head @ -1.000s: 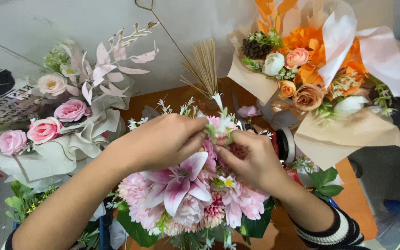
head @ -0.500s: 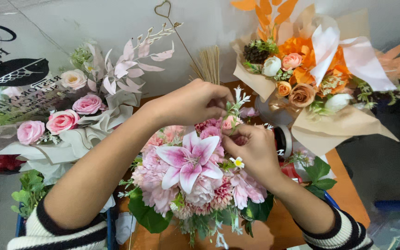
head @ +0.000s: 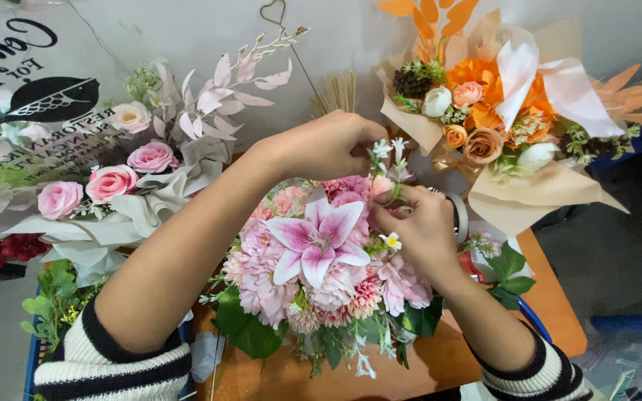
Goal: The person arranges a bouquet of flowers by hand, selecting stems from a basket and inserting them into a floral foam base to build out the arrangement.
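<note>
Pink lily-and-dahlia bouquet (head: 321,275) on wooden tabletop (head: 551,297); left hand (head: 328,145) and right hand (head: 417,226) pinch a white-flowered sprig (head: 382,160), steadying it upright.

Single head-worn camera looked steeply down and forward from close range over the wearer's forearms at the brown wooden tabletop (head: 551,312), with the grey wall (head: 150,30) filling the frame's top; no second view overlapped.

Crowded tabletop (head: 551,312), little free room
Pink bouquet (head: 321,267) fills its middle, wrapped bouquets (head: 499,126) crowd both sides; only the near right corner lies bare.
</note>
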